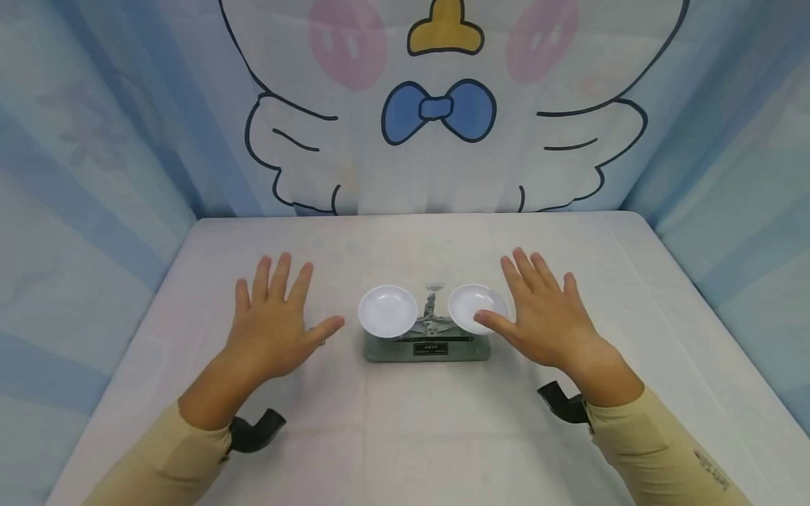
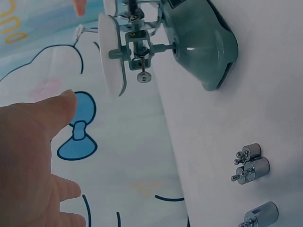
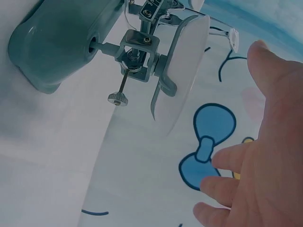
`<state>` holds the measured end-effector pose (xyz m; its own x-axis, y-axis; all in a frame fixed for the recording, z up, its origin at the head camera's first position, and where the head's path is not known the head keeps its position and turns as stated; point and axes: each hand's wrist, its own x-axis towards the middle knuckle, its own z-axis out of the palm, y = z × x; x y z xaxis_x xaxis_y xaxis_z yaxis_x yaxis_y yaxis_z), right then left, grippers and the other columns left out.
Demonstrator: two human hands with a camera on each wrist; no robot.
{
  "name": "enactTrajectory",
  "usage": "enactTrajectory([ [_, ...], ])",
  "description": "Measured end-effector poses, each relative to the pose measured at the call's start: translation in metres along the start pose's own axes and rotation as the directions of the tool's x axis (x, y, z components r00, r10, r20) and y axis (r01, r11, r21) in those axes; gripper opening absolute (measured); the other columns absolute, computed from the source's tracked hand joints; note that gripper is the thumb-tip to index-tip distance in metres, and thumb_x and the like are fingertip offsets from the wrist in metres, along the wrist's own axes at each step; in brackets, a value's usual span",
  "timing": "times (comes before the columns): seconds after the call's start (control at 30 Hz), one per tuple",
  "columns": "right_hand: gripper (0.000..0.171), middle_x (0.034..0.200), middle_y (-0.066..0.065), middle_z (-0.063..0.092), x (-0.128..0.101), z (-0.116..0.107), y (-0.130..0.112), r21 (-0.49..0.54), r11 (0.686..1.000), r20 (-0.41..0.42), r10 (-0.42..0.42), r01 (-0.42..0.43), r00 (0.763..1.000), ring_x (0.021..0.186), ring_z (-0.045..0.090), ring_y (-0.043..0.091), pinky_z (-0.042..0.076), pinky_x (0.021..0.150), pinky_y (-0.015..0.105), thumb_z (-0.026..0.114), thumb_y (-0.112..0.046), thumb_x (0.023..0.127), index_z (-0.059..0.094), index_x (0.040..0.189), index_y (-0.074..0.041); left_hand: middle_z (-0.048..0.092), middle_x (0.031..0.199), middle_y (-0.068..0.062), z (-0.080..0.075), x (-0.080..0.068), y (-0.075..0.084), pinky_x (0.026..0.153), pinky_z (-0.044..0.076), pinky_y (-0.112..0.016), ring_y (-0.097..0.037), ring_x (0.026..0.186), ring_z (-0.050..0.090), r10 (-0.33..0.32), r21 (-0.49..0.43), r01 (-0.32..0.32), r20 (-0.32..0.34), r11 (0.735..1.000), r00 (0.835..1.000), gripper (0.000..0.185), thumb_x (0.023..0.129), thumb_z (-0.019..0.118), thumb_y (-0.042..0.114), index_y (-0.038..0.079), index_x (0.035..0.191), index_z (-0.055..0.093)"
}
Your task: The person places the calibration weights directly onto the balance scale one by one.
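Observation:
A green balance scale (image 1: pixel 380 351) with two white pans stands mid-table. My left hand (image 1: pixel 271 330) is spread with straight fingers to the left of it, its thumb pointing at the left pan (image 1: pixel 387 311). On the other side my right hand (image 1: pixel 550 320) is spread too, and its thumb overlaps the right pan (image 1: pixel 471 302) in the head view. Neither hand holds anything. Several small metal weights (image 2: pixel 255 170) stand on the table in the left wrist view; the left hand mostly hides them from the head camera. The right wrist view shows the pan's edge (image 3: pixel 182 71) beside the thumb.
The white-covered table (image 1: pixel 418 450) ends at the back against a curtain (image 1: pixel 436 176) with a cartoon print. Blue-patterned curtains (image 1: pixel 76 211) hang along both sides. A black wrist mount (image 1: pixel 256 430) projects from each sleeve.

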<state>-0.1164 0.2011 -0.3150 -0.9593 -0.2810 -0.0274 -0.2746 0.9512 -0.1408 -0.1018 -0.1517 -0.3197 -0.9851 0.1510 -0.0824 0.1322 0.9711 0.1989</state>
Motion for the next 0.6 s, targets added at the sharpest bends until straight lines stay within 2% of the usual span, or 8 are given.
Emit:
enactTrajectory([
  [0.17, 0.096, 0.164, 0.022, 0.01, 0.001, 0.0, 0.001, 0.007, 1.0, 0.002, -0.003, 0.003, 1.0, 0.149, 0.007, 0.044, 0.004, 0.108, 0.075, 0.049, -0.065, 0.095, 0.019, 0.157, 0.001, 0.002, 0.163, -0.028, 0.001, 0.001, -0.001, 0.112, 0.0, -0.069, -0.049, 0.148, -0.004, 0.017, -0.007, -0.017, -0.023, 1.0, 1.0, 0.091, 0.096, 0.056, 0.057, 0.001, 0.158, 0.019],
  [0.23, 0.096, 0.164, 0.022, 0.01, 0.001, 0.001, 0.001, 0.015, 1.0, 0.005, -0.003, 0.003, 1.0, 0.149, 0.007, 0.044, 0.004, 0.108, 0.075, 0.049, -0.065, 0.095, 0.019, 0.157, 0.001, 0.009, 0.162, -0.029, 0.001, 0.001, -0.001, 0.113, 0.009, -0.068, -0.049, 0.147, 0.006, 0.031, -0.009, -0.031, -0.05, 0.999, 0.998, 0.086, 0.096, 0.059, 0.052, 0.002, 0.157, 0.025],
  [0.3, 0.096, 0.164, 0.022, 0.011, 0.001, 0.001, 0.002, 0.032, 0.999, 0.0, -0.005, 0.005, 1.0, 0.149, 0.009, 0.044, 0.004, 0.108, 0.075, 0.05, -0.065, 0.095, 0.019, 0.157, 0.001, 0.022, 0.159, -0.028, 0.002, 0.0, -0.003, 0.111, 0.022, -0.065, -0.048, 0.144, 0.022, 0.041, -0.029, -0.044, -0.084, 0.999, 0.996, 0.078, 0.096, 0.063, 0.045, 0.003, 0.154, 0.033],
  [0.43, 0.093, 0.161, 0.024, 0.021, -0.001, 0.004, 0.007, 0.105, 0.994, -0.061, -0.017, 0.023, 0.998, 0.146, 0.021, 0.045, 0.014, 0.11, 0.071, 0.058, -0.058, 0.094, 0.024, 0.155, 0.004, 0.048, 0.143, -0.026, 0.008, -0.004, -0.008, 0.097, 0.047, -0.056, -0.042, 0.126, 0.052, 0.05, -0.124, -0.071, -0.168, 0.99, 0.985, 0.058, 0.094, 0.072, 0.026, 0.001, 0.142, 0.051],
  [0.6, 0.088, 0.155, 0.027, 0.033, -0.01, 0.012, 0.015, 0.268, 0.963, -0.113, 0.016, 0.015, 0.993, 0.139, 0.035, 0.046, 0.03, 0.108, 0.064, 0.064, -0.049, 0.094, 0.029, 0.153, 0.005, 0.06, 0.128, -0.022, 0.022, -0.011, -0.015, 0.085, 0.055, -0.049, -0.036, 0.107, 0.063, 0.003, -0.248, -0.051, -0.19, 0.967, 0.982, 0.042, 0.092, 0.074, 0.013, 0.0, 0.13, 0.062],
])
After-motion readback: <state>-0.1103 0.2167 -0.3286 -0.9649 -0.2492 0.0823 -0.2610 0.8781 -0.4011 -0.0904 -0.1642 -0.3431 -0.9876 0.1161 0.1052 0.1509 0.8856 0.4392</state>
